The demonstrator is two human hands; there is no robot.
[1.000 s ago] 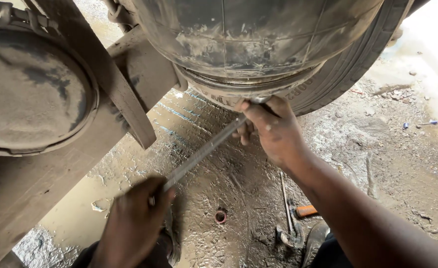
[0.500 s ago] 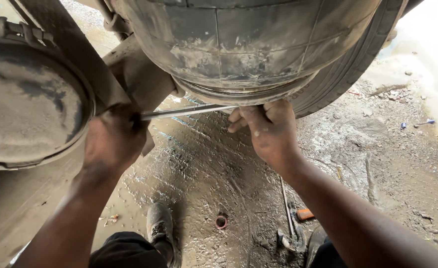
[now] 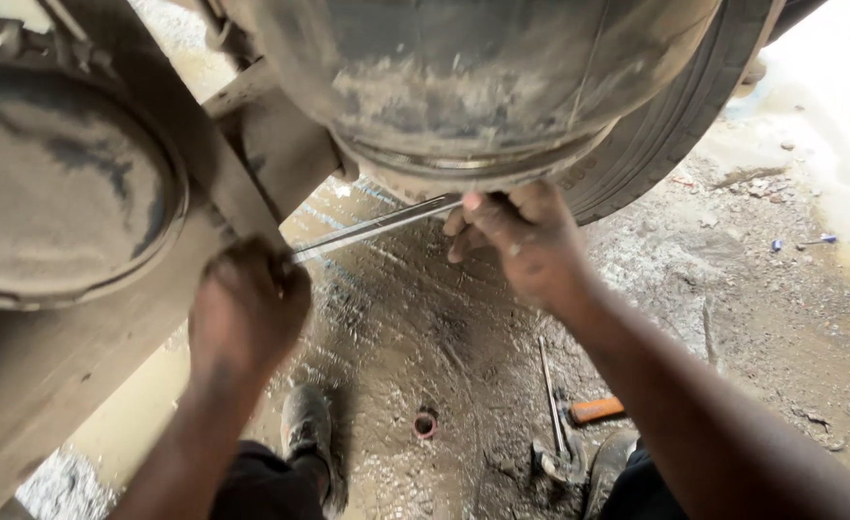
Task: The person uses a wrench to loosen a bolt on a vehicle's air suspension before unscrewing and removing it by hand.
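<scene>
My left hand and right hand grip opposite ends of a long flat steel bar, lying nearly level beneath the grimy black rubber air bag.

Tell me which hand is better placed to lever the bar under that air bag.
Left. The left hand grips the free end of the metal bar; the right hand only steadies its tip beneath the air bag.

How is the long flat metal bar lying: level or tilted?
Tilted: the long flat metal bar rises from the left hand, fist closed on its lower end, to the right hand under the dirty round drum.
</scene>
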